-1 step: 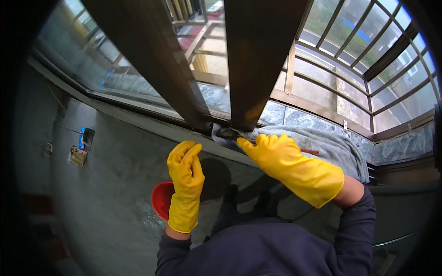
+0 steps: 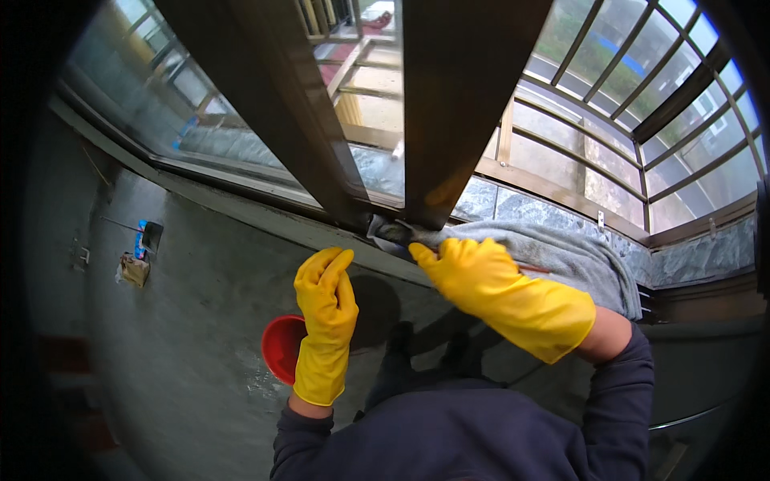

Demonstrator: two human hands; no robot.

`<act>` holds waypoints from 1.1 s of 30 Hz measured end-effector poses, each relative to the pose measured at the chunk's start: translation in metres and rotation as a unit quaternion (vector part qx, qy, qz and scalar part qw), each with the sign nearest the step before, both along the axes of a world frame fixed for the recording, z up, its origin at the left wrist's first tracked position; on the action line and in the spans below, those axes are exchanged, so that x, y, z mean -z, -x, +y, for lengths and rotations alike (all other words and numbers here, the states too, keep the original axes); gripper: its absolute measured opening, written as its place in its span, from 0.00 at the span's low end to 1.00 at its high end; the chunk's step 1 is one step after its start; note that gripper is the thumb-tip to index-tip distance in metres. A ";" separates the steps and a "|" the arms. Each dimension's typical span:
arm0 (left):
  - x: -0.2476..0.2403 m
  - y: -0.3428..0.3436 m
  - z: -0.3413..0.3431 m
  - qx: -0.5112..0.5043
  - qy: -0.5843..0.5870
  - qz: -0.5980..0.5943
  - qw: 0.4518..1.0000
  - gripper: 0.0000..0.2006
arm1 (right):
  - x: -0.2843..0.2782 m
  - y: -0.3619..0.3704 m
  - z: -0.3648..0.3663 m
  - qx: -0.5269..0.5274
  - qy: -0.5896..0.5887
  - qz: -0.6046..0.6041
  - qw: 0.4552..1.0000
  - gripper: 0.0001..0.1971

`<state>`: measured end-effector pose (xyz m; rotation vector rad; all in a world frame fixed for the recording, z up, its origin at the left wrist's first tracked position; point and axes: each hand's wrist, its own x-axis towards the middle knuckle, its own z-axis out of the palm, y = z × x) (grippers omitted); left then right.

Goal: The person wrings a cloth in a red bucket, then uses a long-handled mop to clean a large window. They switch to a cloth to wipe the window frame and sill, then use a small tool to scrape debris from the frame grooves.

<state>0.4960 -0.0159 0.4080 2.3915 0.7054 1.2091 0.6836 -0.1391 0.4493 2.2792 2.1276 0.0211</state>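
A yellow rubber glove covers each of my hands. My right hand (image 2: 477,276) is closed round a slim tool that looks like a brush (image 2: 394,233); its reddish-brown handle sticks out behind the fist. The dark head of it rests at the bottom window track, by the foot of the brown sash frame (image 2: 461,104). Bunched along the sill under and beyond this hand lies a grey towel (image 2: 573,248). My left hand (image 2: 327,301) hovers below the sill with loosely bent fingers and nothing visible in it. Its palm side is partly hidden.
A red bucket (image 2: 281,361) stands on the grey floor, partly behind my left forearm. Farther left lie a blue packet (image 2: 142,240), a dark dustpan-like piece (image 2: 153,236) and a crumpled brown bag (image 2: 133,271). Metal bars (image 2: 577,152) enclose the window outside.
My right hand and the brush have shifted slightly left and down along the track. My left hand stays nearly where it was. The view itself has moved a little.
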 end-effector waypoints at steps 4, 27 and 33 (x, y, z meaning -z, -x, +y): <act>-0.002 -0.015 0.000 0.012 -0.029 -0.012 0.999 0.18 | -0.023 0.030 0.021 -0.004 -0.011 -0.009 1.000 0.16; -0.004 0.010 0.017 -0.048 0.022 -0.025 0.998 0.14 | -0.013 0.036 0.021 -0.043 -0.021 -0.179 0.983 0.24; 0.019 0.013 0.020 -0.035 0.029 -0.027 0.999 0.13 | -0.073 -0.016 -0.040 0.114 0.082 0.042 0.989 0.26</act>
